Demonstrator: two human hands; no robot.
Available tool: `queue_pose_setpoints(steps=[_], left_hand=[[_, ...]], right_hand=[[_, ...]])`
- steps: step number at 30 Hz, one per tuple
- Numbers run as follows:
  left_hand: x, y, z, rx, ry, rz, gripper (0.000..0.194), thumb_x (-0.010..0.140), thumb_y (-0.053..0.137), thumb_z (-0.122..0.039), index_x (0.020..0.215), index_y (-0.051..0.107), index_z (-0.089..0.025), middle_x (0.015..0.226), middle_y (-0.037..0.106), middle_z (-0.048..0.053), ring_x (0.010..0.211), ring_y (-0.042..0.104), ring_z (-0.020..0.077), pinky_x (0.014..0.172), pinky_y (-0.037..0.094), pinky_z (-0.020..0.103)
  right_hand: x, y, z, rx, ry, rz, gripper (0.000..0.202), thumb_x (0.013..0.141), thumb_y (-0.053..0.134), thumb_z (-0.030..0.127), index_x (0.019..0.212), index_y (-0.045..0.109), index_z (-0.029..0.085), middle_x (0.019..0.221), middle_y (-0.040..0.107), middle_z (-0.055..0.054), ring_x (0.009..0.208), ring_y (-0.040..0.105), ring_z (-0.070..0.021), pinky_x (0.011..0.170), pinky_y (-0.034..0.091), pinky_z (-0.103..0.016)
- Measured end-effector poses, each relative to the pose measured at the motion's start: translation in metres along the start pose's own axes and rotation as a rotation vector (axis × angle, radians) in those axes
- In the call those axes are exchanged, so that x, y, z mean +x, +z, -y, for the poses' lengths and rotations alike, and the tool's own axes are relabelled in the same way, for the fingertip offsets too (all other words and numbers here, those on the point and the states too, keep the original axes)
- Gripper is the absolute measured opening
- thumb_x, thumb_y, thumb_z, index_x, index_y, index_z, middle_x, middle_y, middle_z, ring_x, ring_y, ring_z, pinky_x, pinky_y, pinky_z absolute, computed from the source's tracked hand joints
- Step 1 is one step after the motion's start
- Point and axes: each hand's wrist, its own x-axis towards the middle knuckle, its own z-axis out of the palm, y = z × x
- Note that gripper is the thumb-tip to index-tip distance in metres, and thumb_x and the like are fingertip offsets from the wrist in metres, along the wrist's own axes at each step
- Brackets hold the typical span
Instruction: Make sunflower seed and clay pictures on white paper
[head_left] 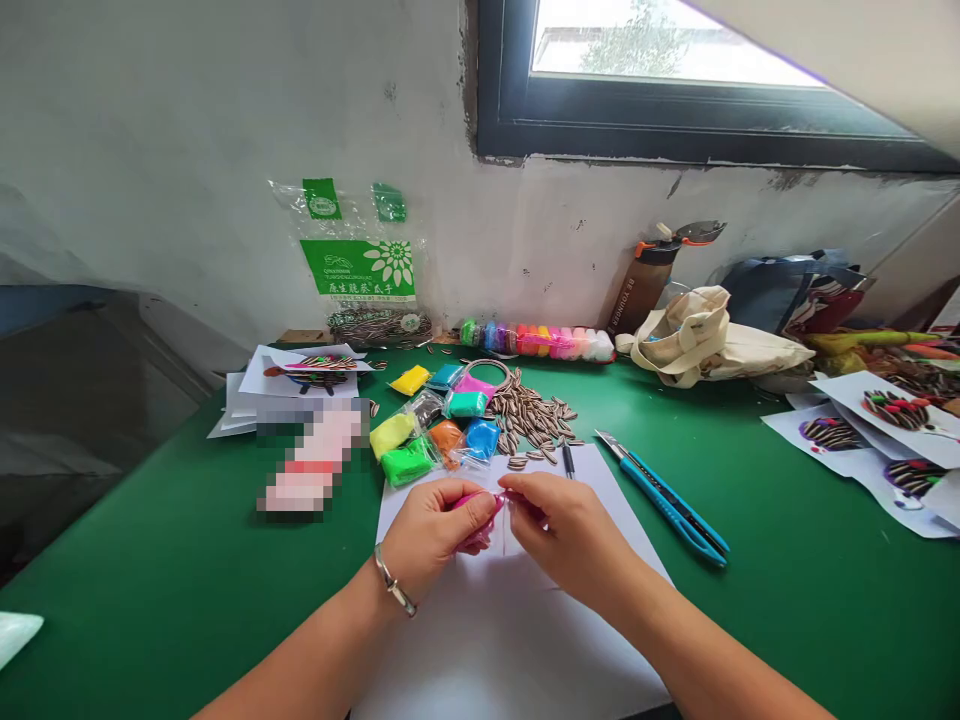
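Over a white sheet of paper (517, 640), my left hand (435, 525) is closed on a small packet of magenta clay (478, 520). My right hand (559, 525) meets it at the packet's right side, thumb and forefinger pinched on the clear wrapper's edge. Just beyond the hands sit several wrapped clay packets, among them a green one (407, 461), a yellow one (391, 432) and a blue one (481, 438). A pile of striped sunflower seeds (532, 412) lies behind the sheet. A pen (568, 461) rests at the sheet's far edge.
A blue utility knife (671, 505) lies right of the sheet. Seed-decorated papers are at the left (300, 375) and right (896, 440). Along the wall stand a seed bag (364, 270), a row of coloured clay (547, 342), a brown bottle (641, 285) and a cloth bag (697, 340).
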Motion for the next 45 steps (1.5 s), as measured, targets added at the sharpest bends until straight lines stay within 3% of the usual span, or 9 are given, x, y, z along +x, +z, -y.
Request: queue_pose_setpoints(steps=[5, 8, 18, 24, 28, 32, 36, 42, 45], left_hand=[[0.002, -0.005, -0.004, -0.047, 0.006, -0.105, 0.041, 0.061, 0.078, -0.05, 0.07, 0.065, -0.013, 0.057, 0.058, 0.0, 0.053, 0.052, 0.0099, 0.052, 0.044, 0.022], [0.002, -0.007, -0.004, -0.083, -0.011, -0.122, 0.041, 0.062, 0.078, -0.05, 0.079, 0.067, -0.014, 0.064, 0.06, 0.0, 0.059, 0.054, 0.0109, 0.056, 0.049, 0.024], [0.0, -0.002, 0.0, -0.112, -0.048, 0.08, 0.041, 0.065, 0.078, -0.048, 0.083, 0.068, -0.012, 0.07, 0.059, 0.001, 0.066, 0.057, 0.0119, 0.063, 0.053, 0.028], [-0.001, -0.005, 0.005, -0.08, -0.067, 0.172, 0.04, 0.069, 0.074, -0.051, 0.077, 0.066, -0.013, 0.066, 0.06, 0.002, 0.06, 0.055, 0.0105, 0.063, 0.051, 0.028], [-0.001, -0.006, 0.005, -0.068, -0.078, 0.208, 0.039, 0.069, 0.074, -0.051, 0.073, 0.065, -0.013, 0.063, 0.062, 0.003, 0.056, 0.053, 0.01, 0.061, 0.049, 0.028], [-0.002, -0.004, 0.0, -0.142, -0.092, 0.212, 0.038, 0.067, 0.077, -0.048, 0.071, 0.064, -0.012, 0.06, 0.059, 0.002, 0.057, 0.053, 0.0103, 0.058, 0.047, 0.024], [-0.003, -0.004, -0.002, -0.171, -0.094, 0.204, 0.037, 0.068, 0.077, -0.046, 0.07, 0.064, -0.011, 0.06, 0.057, 0.001, 0.055, 0.05, 0.0087, 0.056, 0.045, 0.023], [-0.002, -0.003, 0.003, -0.151, -0.091, 0.185, 0.039, 0.063, 0.08, -0.046, 0.073, 0.064, -0.012, 0.062, 0.06, 0.002, 0.057, 0.054, 0.011, 0.059, 0.047, 0.027], [-0.002, -0.002, 0.004, -0.139, -0.097, 0.186, 0.038, 0.065, 0.079, -0.046, 0.071, 0.063, -0.012, 0.061, 0.061, 0.003, 0.055, 0.052, 0.0099, 0.06, 0.046, 0.027]], right_hand=[[0.007, -0.01, 0.004, 0.538, 0.356, 0.012, 0.032, 0.076, 0.051, 0.019, 0.103, 0.067, 0.016, 0.079, 0.066, -0.004, 0.066, 0.058, -0.0146, 0.056, 0.048, -0.026], [0.011, -0.012, 0.007, 0.759, 0.44, 0.06, 0.026, 0.076, 0.053, 0.022, 0.095, 0.069, 0.016, 0.081, 0.065, -0.005, 0.068, 0.058, -0.0147, 0.055, 0.049, -0.026], [0.005, -0.006, 0.009, 0.402, 0.082, 0.083, 0.015, 0.084, 0.057, 0.02, 0.078, 0.071, 0.021, 0.071, 0.057, 0.0, 0.071, 0.052, -0.0126, 0.063, 0.041, -0.024], [0.003, -0.004, 0.01, 0.453, 0.195, 0.09, 0.013, 0.079, 0.056, 0.013, 0.088, 0.054, 0.021, 0.075, 0.058, 0.003, 0.067, 0.052, -0.0107, 0.059, 0.04, -0.021], [0.001, -0.009, 0.01, 0.428, 0.196, 0.126, 0.012, 0.078, 0.06, 0.017, 0.073, 0.049, 0.019, 0.064, 0.048, 0.006, 0.059, 0.041, -0.0082, 0.051, 0.032, -0.019], [0.002, -0.019, 0.01, 0.507, 0.186, 0.275, 0.006, 0.08, 0.06, 0.02, 0.076, 0.062, 0.017, 0.068, 0.053, 0.003, 0.063, 0.044, -0.009, 0.055, 0.035, -0.02], [0.004, -0.027, 0.009, 0.552, 0.18, 0.343, 0.014, 0.083, 0.058, 0.023, 0.087, 0.07, 0.019, 0.076, 0.058, 0.0, 0.068, 0.049, -0.0107, 0.059, 0.038, -0.022], [0.002, -0.012, 0.008, 0.488, 0.213, 0.178, 0.002, 0.079, 0.057, 0.017, 0.078, 0.056, 0.019, 0.069, 0.054, 0.003, 0.064, 0.046, -0.0097, 0.055, 0.036, -0.02], [0.001, 0.0, 0.007, 0.328, 0.209, 0.121, 0.009, 0.076, 0.054, 0.013, 0.071, 0.051, 0.019, 0.063, 0.051, 0.004, 0.06, 0.043, -0.0093, 0.053, 0.033, -0.02]])
